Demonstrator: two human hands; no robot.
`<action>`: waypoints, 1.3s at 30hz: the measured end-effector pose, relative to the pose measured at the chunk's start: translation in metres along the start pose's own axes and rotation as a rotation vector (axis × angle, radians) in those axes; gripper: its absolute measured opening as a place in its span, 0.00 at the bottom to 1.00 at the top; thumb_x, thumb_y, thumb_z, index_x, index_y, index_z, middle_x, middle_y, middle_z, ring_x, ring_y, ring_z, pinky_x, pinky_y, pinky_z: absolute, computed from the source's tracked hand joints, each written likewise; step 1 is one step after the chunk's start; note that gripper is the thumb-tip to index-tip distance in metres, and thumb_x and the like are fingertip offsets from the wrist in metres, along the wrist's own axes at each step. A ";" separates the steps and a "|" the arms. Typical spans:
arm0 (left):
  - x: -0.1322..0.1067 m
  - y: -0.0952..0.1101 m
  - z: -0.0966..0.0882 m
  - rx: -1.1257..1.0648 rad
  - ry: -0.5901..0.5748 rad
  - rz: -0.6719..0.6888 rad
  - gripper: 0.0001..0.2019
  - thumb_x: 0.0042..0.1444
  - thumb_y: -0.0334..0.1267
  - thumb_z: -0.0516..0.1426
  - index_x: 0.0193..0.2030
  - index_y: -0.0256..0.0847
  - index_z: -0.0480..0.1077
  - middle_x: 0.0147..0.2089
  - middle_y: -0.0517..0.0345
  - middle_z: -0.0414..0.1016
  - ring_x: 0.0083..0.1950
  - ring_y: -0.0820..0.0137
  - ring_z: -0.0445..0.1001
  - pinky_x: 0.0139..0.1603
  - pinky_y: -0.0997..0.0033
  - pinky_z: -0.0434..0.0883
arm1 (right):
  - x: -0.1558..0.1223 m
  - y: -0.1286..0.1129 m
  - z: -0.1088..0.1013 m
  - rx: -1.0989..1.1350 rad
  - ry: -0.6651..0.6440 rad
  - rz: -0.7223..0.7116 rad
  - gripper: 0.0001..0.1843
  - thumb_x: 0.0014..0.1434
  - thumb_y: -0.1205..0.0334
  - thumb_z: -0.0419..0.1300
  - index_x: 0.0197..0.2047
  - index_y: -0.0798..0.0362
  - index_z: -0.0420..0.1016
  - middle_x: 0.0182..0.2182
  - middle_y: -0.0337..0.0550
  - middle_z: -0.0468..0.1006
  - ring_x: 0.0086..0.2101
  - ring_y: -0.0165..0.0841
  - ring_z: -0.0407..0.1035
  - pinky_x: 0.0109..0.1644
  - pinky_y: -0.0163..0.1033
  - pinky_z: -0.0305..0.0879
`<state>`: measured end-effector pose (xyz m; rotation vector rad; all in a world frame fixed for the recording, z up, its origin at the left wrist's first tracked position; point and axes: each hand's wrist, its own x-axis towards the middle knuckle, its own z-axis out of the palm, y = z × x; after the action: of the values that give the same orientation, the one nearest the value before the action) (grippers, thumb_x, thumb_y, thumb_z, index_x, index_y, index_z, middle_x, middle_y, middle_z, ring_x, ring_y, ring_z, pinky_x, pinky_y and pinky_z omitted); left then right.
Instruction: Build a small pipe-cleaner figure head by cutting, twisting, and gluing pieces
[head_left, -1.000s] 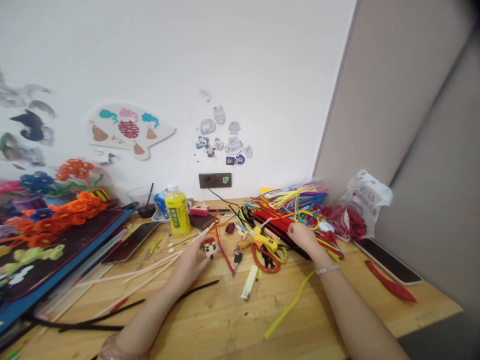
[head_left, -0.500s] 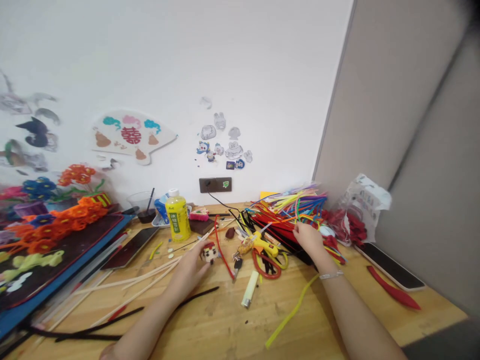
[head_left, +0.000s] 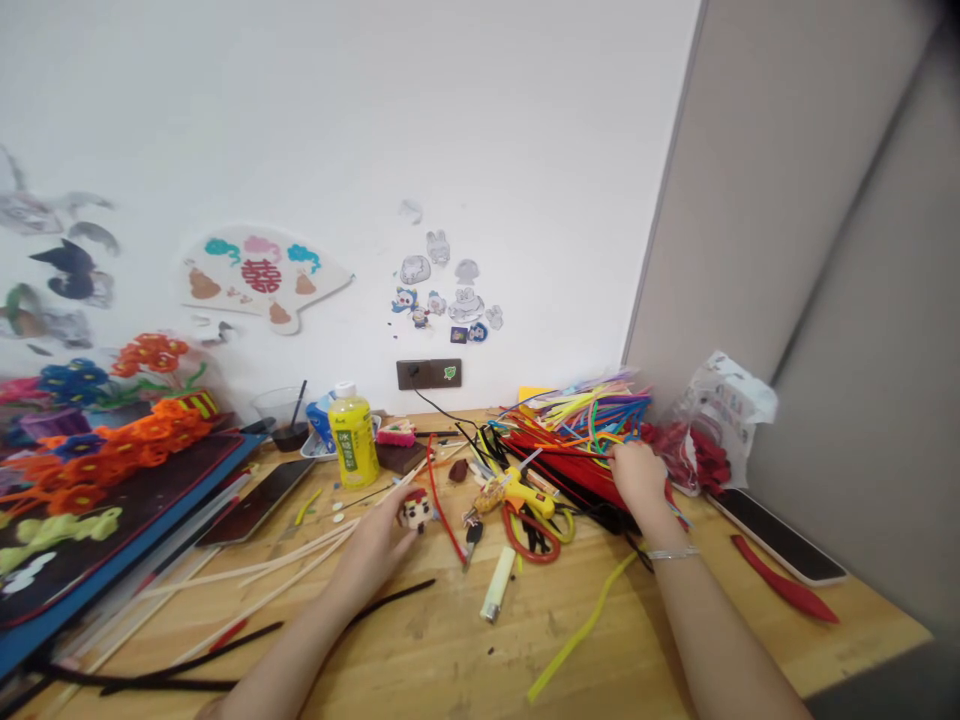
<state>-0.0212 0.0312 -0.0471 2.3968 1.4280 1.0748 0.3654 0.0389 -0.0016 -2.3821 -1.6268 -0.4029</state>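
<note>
In my left hand [head_left: 381,528] is a small doll head [head_left: 415,511] with a pale face and a red top, held between thumb and fingers low over the table. My right hand [head_left: 639,482] is at the right side of a heap of many-coloured pipe cleaners [head_left: 551,432], its fingers pinched together. A dark pipe cleaner [head_left: 577,452] runs to those fingertips; its end is hidden by them. Between the hands lie a yellow glue gun [head_left: 531,493], red-handled scissors [head_left: 534,545], a key [head_left: 473,536] and a pale lighter [head_left: 498,585].
A yellow drink bottle [head_left: 352,437] and a plastic cup [head_left: 291,425] with dark liquid stand near the wall. Pipe-cleaner flowers [head_left: 112,450] fill the left side. One phone [head_left: 259,500] lies left, another [head_left: 780,535] right, beside a plastic bag [head_left: 724,420]. Thin wooden sticks [head_left: 277,560] cross the left.
My right hand has shifted right and slightly down along the pipe-cleaner heap. My left hand stays nearly in place with the doll head.
</note>
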 end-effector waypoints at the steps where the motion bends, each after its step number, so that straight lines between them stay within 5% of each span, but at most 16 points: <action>1: 0.000 -0.002 0.001 -0.008 0.012 -0.002 0.21 0.50 0.36 0.53 0.52 0.39 0.60 0.50 0.48 0.72 0.48 0.60 0.72 0.49 0.57 0.68 | -0.001 0.000 -0.001 0.005 0.023 0.002 0.14 0.58 0.70 0.48 0.36 0.57 0.76 0.39 0.57 0.75 0.43 0.45 0.67 0.41 0.44 0.61; 6: 0.002 -0.009 0.006 -0.075 0.104 -0.002 0.20 0.52 0.35 0.52 0.54 0.40 0.58 0.50 0.48 0.71 0.48 0.62 0.71 0.49 0.57 0.68 | -0.003 -0.002 0.000 0.072 0.102 0.028 0.16 0.56 0.76 0.47 0.35 0.58 0.76 0.40 0.58 0.74 0.43 0.46 0.66 0.42 0.46 0.59; 12: 0.003 -0.010 0.006 -0.107 0.170 -0.039 0.19 0.52 0.36 0.52 0.52 0.38 0.58 0.50 0.48 0.69 0.49 0.62 0.70 0.49 0.60 0.68 | -0.001 0.000 0.000 0.291 0.184 0.108 0.13 0.58 0.66 0.49 0.38 0.58 0.73 0.38 0.59 0.75 0.40 0.45 0.68 0.40 0.44 0.59; 22: 0.003 -0.009 0.006 -0.128 0.150 -0.057 0.20 0.52 0.35 0.52 0.53 0.41 0.56 0.50 0.49 0.68 0.50 0.61 0.69 0.51 0.55 0.67 | 0.011 -0.001 0.015 1.114 0.246 0.119 0.15 0.50 0.58 0.53 0.39 0.57 0.69 0.32 0.48 0.76 0.31 0.36 0.70 0.36 0.39 0.66; 25: 0.003 -0.008 0.006 -0.138 0.149 -0.054 0.19 0.52 0.35 0.52 0.52 0.41 0.56 0.50 0.49 0.67 0.51 0.61 0.69 0.51 0.56 0.67 | 0.009 -0.003 0.012 1.400 0.226 0.069 0.15 0.47 0.56 0.54 0.37 0.55 0.68 0.34 0.46 0.75 0.28 0.32 0.71 0.35 0.40 0.69; 33: 0.003 -0.005 0.005 -0.114 0.132 -0.043 0.19 0.53 0.35 0.51 0.52 0.41 0.57 0.49 0.49 0.69 0.49 0.62 0.70 0.50 0.57 0.67 | 0.000 -0.015 -0.005 1.882 0.097 -0.118 0.09 0.49 0.58 0.57 0.34 0.52 0.71 0.35 0.43 0.76 0.39 0.33 0.72 0.50 0.43 0.66; 39: 0.002 -0.005 0.006 -0.132 0.140 -0.021 0.20 0.51 0.33 0.51 0.53 0.41 0.58 0.49 0.50 0.70 0.48 0.62 0.71 0.49 0.58 0.68 | -0.009 -0.035 -0.006 2.114 -0.090 -0.191 0.06 0.49 0.61 0.61 0.33 0.52 0.74 0.33 0.41 0.77 0.36 0.30 0.72 0.46 0.37 0.67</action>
<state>-0.0199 0.0368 -0.0528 2.2503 1.3735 1.3112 0.3287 0.0415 0.0017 -0.5679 -1.0073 0.9612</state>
